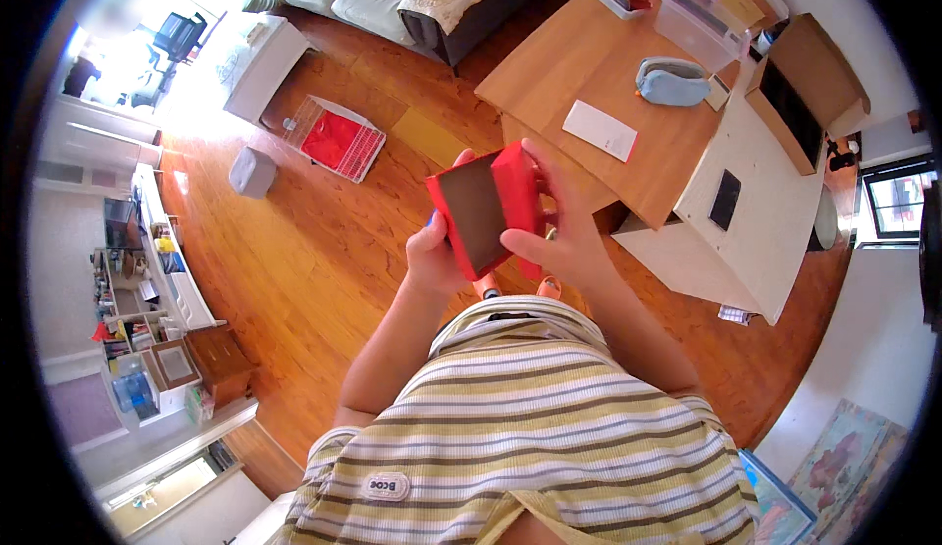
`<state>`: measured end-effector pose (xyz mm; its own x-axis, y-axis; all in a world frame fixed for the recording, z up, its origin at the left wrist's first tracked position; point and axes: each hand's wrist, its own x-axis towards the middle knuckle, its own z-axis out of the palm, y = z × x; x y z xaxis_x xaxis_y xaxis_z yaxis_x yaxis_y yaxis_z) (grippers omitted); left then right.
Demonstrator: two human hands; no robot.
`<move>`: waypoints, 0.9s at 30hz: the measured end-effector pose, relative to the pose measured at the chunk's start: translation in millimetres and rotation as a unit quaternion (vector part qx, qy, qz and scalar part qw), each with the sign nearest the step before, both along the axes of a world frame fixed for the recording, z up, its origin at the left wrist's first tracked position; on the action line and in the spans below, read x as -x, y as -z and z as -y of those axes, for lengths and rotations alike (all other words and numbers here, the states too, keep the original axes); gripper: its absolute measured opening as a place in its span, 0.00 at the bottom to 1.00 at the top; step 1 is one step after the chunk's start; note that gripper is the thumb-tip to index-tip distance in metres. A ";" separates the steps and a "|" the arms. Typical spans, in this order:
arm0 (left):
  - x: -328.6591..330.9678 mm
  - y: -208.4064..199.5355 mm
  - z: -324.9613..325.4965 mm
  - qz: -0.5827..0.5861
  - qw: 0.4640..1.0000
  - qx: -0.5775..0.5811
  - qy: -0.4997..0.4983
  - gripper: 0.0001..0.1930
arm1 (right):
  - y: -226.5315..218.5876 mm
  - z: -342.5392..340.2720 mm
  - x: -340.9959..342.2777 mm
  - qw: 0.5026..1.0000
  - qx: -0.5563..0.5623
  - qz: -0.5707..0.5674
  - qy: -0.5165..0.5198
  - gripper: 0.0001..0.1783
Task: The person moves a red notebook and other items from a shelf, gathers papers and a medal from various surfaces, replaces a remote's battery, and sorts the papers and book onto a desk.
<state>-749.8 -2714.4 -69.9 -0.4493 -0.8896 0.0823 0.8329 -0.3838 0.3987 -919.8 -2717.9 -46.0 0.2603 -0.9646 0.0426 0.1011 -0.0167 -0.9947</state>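
Observation:
In front of my body, above the wooden floor, I hold a small red box (516, 192) tilted between both hands. Its inner face looks brown, and a red flap or side stands along the right of it. My left hand (434, 256) grips the left edge, thumb on the rim and the other fingers mostly behind. On the opposite side, my right hand (572, 223) wraps the red part, its thumb pressed near the lower inside edge. Both sets of fingers are closed on the box. What lies behind it is hidden.
To the right stands a wooden table (530, 84) with a white card (601, 131) and a light blue pencil case (673, 84). On an adjoining white surface are a black phone (725, 200) and an open cardboard box (785, 113). A wire cage (339, 140) and grey bin (252, 172) sit on the floor.

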 end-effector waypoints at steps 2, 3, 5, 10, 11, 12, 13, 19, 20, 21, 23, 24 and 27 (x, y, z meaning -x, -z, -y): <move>4.0 -2.1 -1.5 -0.001 1.000 0.006 0.001 0.44 | 5.7 -1.5 0.4 0.997 0.044 -0.066 -0.002 0.51; 5.6 -2.7 -2.9 0.024 1.000 -0.001 -0.002 0.45 | 9.0 -4.1 0.5 0.994 0.072 -0.081 0.006 0.52; 7.9 -2.5 -5.6 0.050 0.999 -0.010 0.000 0.46 | 10.6 -8.3 -0.2 0.991 0.097 -0.096 0.017 0.53; 12.9 4.8 -9.7 0.194 0.980 -0.009 -0.036 0.51 | 12.3 -16.5 -4.6 0.955 0.161 -0.241 0.066 0.59; 9.2 2.9 -13.1 0.207 0.978 -0.036 -0.019 0.51 | 10.6 -18.9 -4.6 0.953 0.150 -0.251 0.080 0.59; 4.1 3.5 -17.9 0.220 0.973 -0.063 -0.002 0.51 | 9.3 -20.8 -6.4 0.950 0.163 -0.255 0.080 0.58; 0.1 7.1 -22.7 0.220 0.975 -0.043 0.003 0.48 | 8.4 -21.9 -7.2 0.946 0.178 -0.257 0.080 0.58; 7.8 31.6 -19.4 0.330 0.939 -0.093 -0.013 0.39 | 51.5 -16.7 14.3 0.983 0.043 -0.167 0.058 0.47; 6.1 31.0 -14.7 0.365 0.921 -0.135 0.007 0.37 | 64.2 -15.3 20.4 0.994 0.046 -0.018 0.101 0.43; 2.4 39.0 -12.8 0.353 0.927 -0.120 0.035 0.31 | 74.7 -18.9 30.6 0.984 -0.131 0.105 0.063 0.39; 6.2 43.7 -15.0 0.368 0.919 -0.135 0.037 0.28 | 105.5 -31.8 48.3 0.917 -0.338 0.205 0.042 0.32; 8.2 45.5 -14.3 0.378 0.914 -0.144 0.037 0.25 | 128.5 -37.1 56.0 0.908 -0.372 0.186 0.060 0.30; 2.9 48.6 -10.5 0.376 0.910 -0.173 0.016 0.17 | 159.8 -55.4 88.8 0.848 -0.448 0.219 0.180 0.26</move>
<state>-752.7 -2703.9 -118.5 -0.2896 -0.7894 -0.5413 0.3600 -0.6138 0.7026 -1008.6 -2662.5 -205.8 0.0898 -0.6751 -0.7323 0.6123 0.6173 -0.4940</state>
